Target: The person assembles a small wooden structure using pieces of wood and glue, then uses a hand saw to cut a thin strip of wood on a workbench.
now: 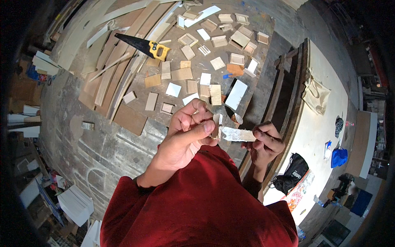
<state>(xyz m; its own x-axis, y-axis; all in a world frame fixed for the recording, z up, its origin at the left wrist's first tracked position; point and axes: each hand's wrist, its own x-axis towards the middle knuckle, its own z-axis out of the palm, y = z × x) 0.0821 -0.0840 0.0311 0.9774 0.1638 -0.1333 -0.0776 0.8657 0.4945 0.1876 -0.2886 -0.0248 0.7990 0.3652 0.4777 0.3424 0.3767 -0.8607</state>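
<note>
My left hand (187, 133) is closed round a small brown and pale piece (217, 122), probably wood, held upright between thumb and fingers. My right hand (264, 143) pinches the right end of a short, flat strip (236, 133) with a mottled whitish face. The strip's left end reaches the piece in my left hand; whether they touch is hard to tell. Both hands are above my red clothing (189, 197), in front of a spread of small wooden pieces.
A worn board (164, 94) bears small boxes, panels and a yellow-handled saw (158, 50). Long boards (110, 78) lie at left. A pale-topped bench (325, 123) on my right holds a cloth bag (314, 96), a black bag (292, 173) and a blue pouch (338, 157).
</note>
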